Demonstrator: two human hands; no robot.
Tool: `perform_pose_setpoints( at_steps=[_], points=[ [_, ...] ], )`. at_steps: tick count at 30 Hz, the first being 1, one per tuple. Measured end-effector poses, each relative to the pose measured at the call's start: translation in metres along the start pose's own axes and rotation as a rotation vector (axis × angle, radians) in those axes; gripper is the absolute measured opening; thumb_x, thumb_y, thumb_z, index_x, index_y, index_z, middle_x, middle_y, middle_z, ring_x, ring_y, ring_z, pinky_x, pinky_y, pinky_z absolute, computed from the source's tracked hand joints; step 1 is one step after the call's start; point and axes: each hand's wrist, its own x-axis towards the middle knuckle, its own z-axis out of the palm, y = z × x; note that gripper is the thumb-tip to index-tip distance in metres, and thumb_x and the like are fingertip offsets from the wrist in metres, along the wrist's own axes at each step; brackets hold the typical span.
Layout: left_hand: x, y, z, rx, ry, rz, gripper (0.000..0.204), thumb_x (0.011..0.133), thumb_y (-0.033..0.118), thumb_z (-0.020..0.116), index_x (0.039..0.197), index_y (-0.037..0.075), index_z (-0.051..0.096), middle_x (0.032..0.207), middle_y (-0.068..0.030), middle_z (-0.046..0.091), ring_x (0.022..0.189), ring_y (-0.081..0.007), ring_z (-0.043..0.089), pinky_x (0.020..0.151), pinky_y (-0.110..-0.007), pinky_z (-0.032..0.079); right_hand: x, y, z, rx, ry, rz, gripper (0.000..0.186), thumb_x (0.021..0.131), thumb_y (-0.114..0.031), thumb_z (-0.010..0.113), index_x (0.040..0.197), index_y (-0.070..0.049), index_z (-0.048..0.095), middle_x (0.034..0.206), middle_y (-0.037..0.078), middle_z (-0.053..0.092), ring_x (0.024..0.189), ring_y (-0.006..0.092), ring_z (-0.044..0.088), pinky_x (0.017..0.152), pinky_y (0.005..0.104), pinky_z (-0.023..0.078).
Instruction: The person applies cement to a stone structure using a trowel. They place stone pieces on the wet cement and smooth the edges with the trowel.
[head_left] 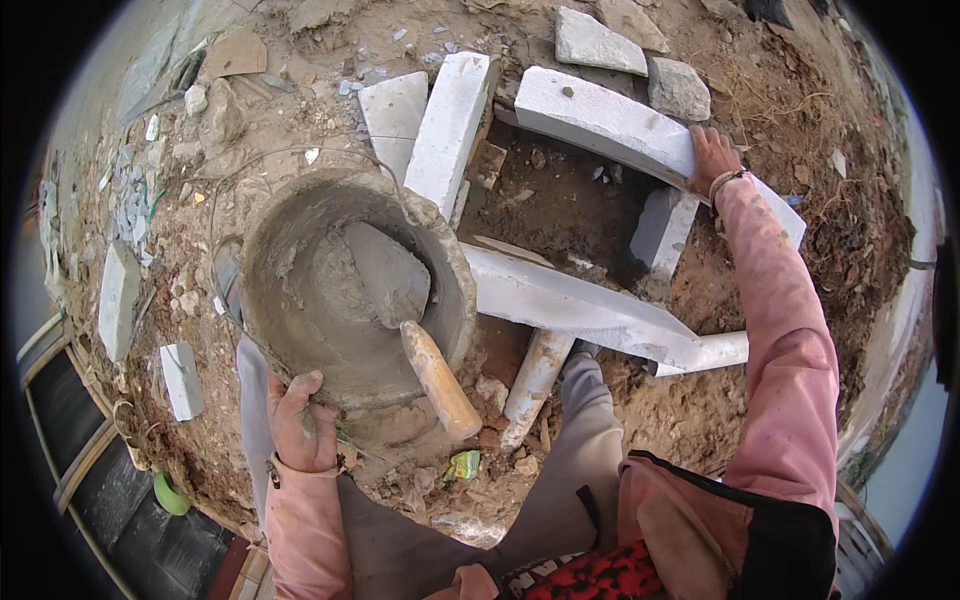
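Fingers of my right hand (714, 160) are wrapped over a long whitish building block (600, 118) along the far side of a rectangular pit. Beside the near rim of a mortar bucket (350, 395), my left hand (303, 420) is loosely curled. Its smeared fingers are apart, with nothing visible in them. Wet grey mortar (325, 285) coats the bucket's inside. A trowel (440, 385) leans there, blade in the mortar and wooden handle over the rim. Other blocks frame the pit: a left one (450, 130), a near one (580, 305) and a short right one (662, 232).
Two pale pipes, one pointing toward me (538, 385) and one to the right (722, 351), emerge beneath the near block. Broken slabs (598, 42) and a rough stone (678, 90) lie beyond the pit. Block pieces (120, 300) litter the left soil. A wire handle (215, 240) arcs beside the bucket.
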Motion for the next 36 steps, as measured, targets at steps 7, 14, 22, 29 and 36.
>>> perform_pose_setpoints(
  at_steps=[7, 14, 22, 29, 36],
  points=[
    [-0.012, 0.03, 0.014, -0.082, 0.02, -0.006, 0.057, 0.079, -0.005, 0.051, 0.135, 0.006, 0.043, 0.12, -0.0111, 0.058, 0.106, -0.024, 0.06, 0.088, -0.037, 0.053, 0.051, -0.032, 0.002, 0.037, -0.036, 0.013, 0.09, 0.054, -0.016, 0.083, 0.132, -0.008, 0.038, 0.121, 0.019, 0.05, 0.117, 0.0411, 0.049, 0.096, 0.0475, 0.046],
    [-0.016, 0.051, 0.003, -0.125, 0.058, 0.016, 0.055, 0.079, -0.005, 0.053, 0.133, -0.001, 0.042, 0.12, -0.0159, 0.057, 0.109, -0.028, 0.059, 0.092, -0.042, 0.051, 0.083, -0.038, 0.021, 0.016, -0.039, 0.019, 0.094, 0.053, -0.017, 0.084, 0.134, -0.01, 0.037, 0.123, 0.02, 0.052, 0.115, 0.0411, 0.052, 0.099, 0.0455, 0.045],
    [-0.007, 0.06, -0.004, -0.094, 0.064, -0.011, 0.054, 0.078, -0.005, 0.056, 0.13, -0.002, 0.043, 0.118, -0.0167, 0.059, 0.107, -0.0293, 0.06, 0.094, -0.043, 0.049, 0.114, -0.036, 0.045, 0.036, -0.053, 0.002, 0.096, 0.052, -0.016, 0.087, 0.134, -0.007, 0.036, 0.124, 0.021, 0.053, 0.117, 0.041, 0.05, 0.1, 0.0454, 0.042],
    [0.0, 0.06, 0.01, -0.106, 0.146, -0.06, 0.054, 0.078, -0.006, 0.055, 0.131, -0.003, 0.042, 0.121, -0.0178, 0.057, 0.108, -0.0316, 0.059, 0.094, -0.046, 0.049, 0.124, -0.037, 0.045, 0.106, -0.098, 0.034, 0.1, 0.048, -0.012, 0.088, 0.133, -0.003, 0.037, 0.123, 0.023, 0.053, 0.117, 0.0425, 0.05, 0.101, 0.0446, 0.042],
    [0.009, 0.061, 0.017, -0.068, 0.143, -0.102, 0.054, 0.078, -0.006, 0.055, 0.13, -0.002, 0.042, 0.122, -0.0179, 0.055, 0.109, -0.0309, 0.058, 0.095, -0.044, 0.049, 0.125, -0.036, 0.045, 0.062, -0.072, -0.019, 0.091, 0.056, -0.017, 0.086, 0.132, -0.006, 0.036, 0.127, 0.019, 0.052, 0.117, 0.0404, 0.051, 0.098, 0.0452, 0.046]
  ],
)
